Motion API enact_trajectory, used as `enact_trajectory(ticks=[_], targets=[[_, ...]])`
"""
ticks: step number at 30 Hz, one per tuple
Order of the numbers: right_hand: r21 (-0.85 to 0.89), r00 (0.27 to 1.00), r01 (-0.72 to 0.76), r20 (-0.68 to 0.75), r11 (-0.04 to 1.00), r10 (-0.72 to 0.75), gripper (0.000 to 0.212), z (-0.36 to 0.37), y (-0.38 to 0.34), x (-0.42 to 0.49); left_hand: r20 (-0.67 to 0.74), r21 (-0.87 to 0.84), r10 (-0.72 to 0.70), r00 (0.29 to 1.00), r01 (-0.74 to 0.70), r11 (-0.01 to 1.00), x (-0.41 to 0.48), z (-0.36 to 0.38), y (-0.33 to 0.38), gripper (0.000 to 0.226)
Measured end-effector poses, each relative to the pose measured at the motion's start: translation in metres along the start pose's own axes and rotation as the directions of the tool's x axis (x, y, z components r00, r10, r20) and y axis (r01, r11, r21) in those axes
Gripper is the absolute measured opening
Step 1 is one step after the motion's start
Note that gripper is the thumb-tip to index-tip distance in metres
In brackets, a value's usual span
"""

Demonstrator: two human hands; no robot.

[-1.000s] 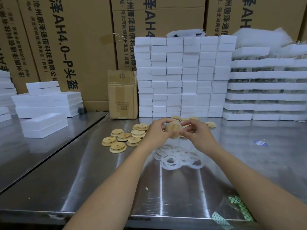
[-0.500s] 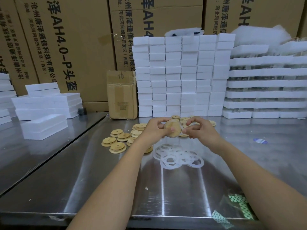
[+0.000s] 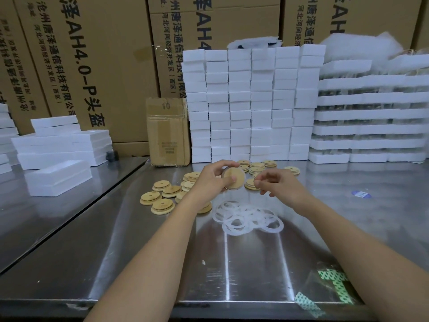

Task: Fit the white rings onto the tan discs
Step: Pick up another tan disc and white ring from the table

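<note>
Loose tan discs (image 3: 160, 196) lie scattered toward the far edge of the steel tabletop (image 3: 116, 252). Just right of them the left hand (image 3: 209, 181) holds one raised disc (image 3: 235, 178) on edge above the tabletop, fingers curled round its rim. The right hand (image 3: 282, 185) hovers just beside it, thumb and forefinger tips close together; whether they pinch anything cannot be told. The white rings (image 3: 247, 216) lie heaped below both hands.

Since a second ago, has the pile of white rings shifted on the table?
No. The white rings lie in the same spot, just as far from the blue sticker and small cardboard box.
</note>
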State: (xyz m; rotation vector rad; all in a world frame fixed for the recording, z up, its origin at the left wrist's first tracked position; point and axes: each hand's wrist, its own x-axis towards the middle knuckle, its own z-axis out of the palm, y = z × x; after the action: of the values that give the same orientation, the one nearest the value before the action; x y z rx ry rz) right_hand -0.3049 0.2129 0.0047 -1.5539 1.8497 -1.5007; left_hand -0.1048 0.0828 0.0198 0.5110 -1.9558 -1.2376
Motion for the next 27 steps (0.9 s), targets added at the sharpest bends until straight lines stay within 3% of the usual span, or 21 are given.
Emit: enact_trajectory(ticks=[7, 14, 19, 27], targets=[[0.081, 0.998, 0.058, -0.011, 0.995, -0.057, 0.008, 0.017, -0.011, -0.004, 0.025, 0.04, 0.016, 1.0, -0.017, 0.999, -0.001, 0.002, -0.002, 0.031], [0.204, 0.996, 0.02, -0.086, 0.979, -0.002, 0.013, 0.022, -0.015, -0.003, 0.062, 0.095, 0.04, 0.997, -0.046, 0.994, 0.0, 0.003, -0.002, 0.04], [0.151, 1.0, -0.013, -0.003, 0.988, 0.014, 0.016, 0.02, -0.013, -0.005, 0.052, 0.168, 0.064, 0.997, -0.072, 0.983, 0.002, 0.004, -0.009, 0.04], [0.138, 0.996, -0.088, 0.012, 0.987, 0.088, 0.004, 0.018, -0.008, -0.004, 0.086, 0.235, 0.035, 0.996, -0.054, 0.97, 0.005, 0.006, -0.018, 0.045]])
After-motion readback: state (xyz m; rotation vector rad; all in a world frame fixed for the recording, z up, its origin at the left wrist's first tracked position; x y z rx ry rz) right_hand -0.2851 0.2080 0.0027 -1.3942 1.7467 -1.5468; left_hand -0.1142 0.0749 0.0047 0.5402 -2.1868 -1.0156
